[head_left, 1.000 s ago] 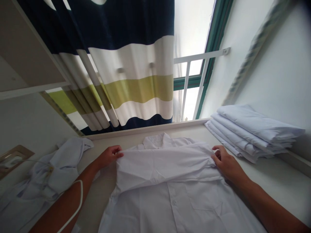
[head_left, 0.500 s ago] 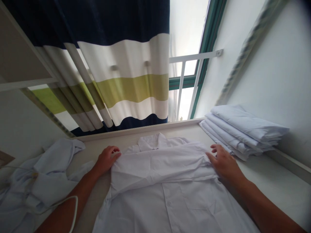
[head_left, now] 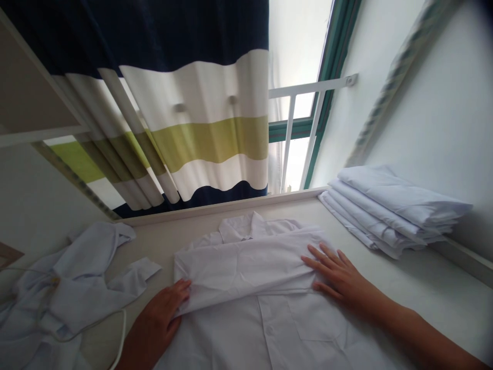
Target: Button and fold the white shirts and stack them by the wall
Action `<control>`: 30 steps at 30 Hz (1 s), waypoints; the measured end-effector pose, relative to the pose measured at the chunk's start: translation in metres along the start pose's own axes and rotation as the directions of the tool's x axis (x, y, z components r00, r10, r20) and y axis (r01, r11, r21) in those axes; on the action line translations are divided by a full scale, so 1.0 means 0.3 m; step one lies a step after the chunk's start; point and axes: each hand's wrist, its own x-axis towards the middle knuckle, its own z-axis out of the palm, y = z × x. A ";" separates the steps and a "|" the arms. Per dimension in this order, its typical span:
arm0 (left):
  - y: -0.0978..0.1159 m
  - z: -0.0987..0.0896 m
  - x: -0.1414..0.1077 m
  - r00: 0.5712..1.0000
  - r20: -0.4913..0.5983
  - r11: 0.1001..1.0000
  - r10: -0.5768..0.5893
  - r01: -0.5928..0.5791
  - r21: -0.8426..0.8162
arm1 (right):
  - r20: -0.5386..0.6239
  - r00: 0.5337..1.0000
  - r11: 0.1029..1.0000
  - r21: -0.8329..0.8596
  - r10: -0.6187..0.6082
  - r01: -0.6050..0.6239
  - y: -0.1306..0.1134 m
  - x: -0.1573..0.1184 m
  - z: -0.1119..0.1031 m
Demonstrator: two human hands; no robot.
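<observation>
A white button-up shirt lies front up before me, its collar at the far end. Across its upper part runs a folded sleeve in a wide band. My right hand is open, fingers spread flat on the band's right end. At the band's left end, my left hand rests its fingertips on the cloth's edge, thumb apart from the fingers, with no visible grip.
A stack of folded white shirts stands at the back right by the wall. Crumpled white garments lie at the left, with a white cable across them. Beyond the ledge hang a striped curtain and white railing.
My left hand has come nearer, down the shirt's left edge. My right hand has moved inward and flattened onto the folded band, which looks smoother at its right end.
</observation>
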 end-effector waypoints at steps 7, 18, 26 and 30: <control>-0.003 -0.004 -0.010 0.970 -0.069 0.963 -0.234 0.241 0.117 | -0.040 0.991 0.989 0.061 -0.129 0.131 -0.043 0.043 -0.042; -0.044 0.053 0.012 0.995 0.098 0.969 0.012 -0.036 0.246 | 0.068 0.992 0.994 0.008 -0.110 0.110 0.011 0.038 -0.020; -0.037 0.028 -0.079 0.990 0.117 0.968 0.073 -0.098 0.231 | 0.080 0.985 0.988 -0.010 -0.152 0.154 0.010 0.026 -0.028; -0.047 0.025 -0.121 0.985 0.169 0.976 -0.017 -0.020 0.218 | 0.055 0.983 0.983 -0.057 -0.174 0.177 0.021 0.022 -0.041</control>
